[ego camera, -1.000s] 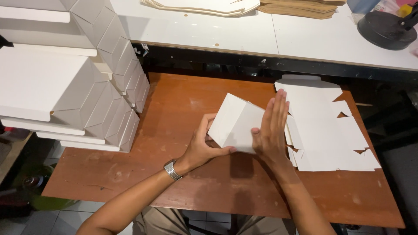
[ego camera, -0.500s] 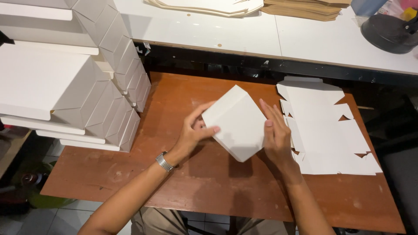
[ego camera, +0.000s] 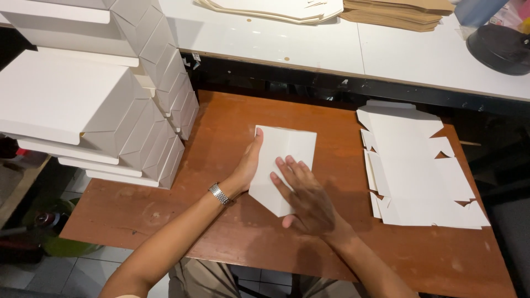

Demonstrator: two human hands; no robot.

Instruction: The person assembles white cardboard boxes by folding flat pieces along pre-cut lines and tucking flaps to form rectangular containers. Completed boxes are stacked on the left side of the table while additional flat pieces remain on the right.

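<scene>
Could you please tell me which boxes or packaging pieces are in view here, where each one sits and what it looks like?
Folded white carton piece: centre of brown table, flat under left hand and right hand.
Flat white die-cut blanks: stacked on the table's right side, notched edges.
Assembled white boxes: stacked at left, angled creased sides.
Brown cardboard sheets: top, on white counter.
Cream sheets: beside them, top centre.

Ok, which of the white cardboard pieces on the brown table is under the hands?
The folded white sheet mid-table: the right hand presses flat on it, the left hand holds its left edge. The flat stack lies untouched.
</scene>
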